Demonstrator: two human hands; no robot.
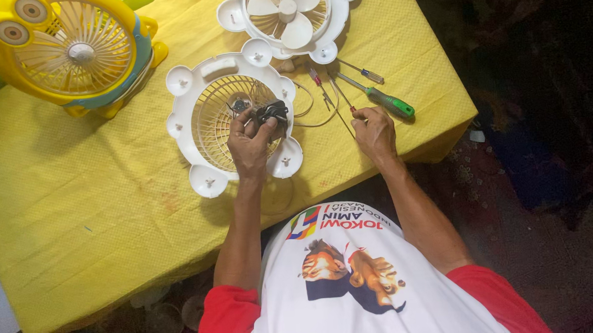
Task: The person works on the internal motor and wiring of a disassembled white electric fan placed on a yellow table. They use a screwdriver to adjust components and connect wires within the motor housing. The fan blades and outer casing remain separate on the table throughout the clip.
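On the yellow cloth (93, 199), a woven cover with a fine waffle texture and a few faint reddish stains, lies a white plastic fan housing (186, 129), round with small scalloped lobes along its rim and a cream grille of thin radial ribs in the middle. Over that grille the left hand (250, 142) is raised, its fingers curled around a small black motor (272, 111), a compact dark lump with a matte look; thumb and fingertips close on it from both sides. Thin pale wires (310, 114) loop from the housing toward the right.

Just beside those wires the right hand (374, 131) rests near the table edge, fingers bent inward and pinched on the red tip of a slim tool (339, 95) whose thin metal shaft runs up and away from it. Close above it lies a green-handled screwdriver (383, 101) with a glossy grip and bare steel shaft, and a smaller screwdriver (363, 72) with a clear handle.

Farther up sits a second white housing (332, 17), same lobed outline, carrying a smooth three-bladed white propeller (289, 12). At the upper left stands a whole yellow fan (63, 50), rounded and shiny, with two eye-like discs and a blue band.
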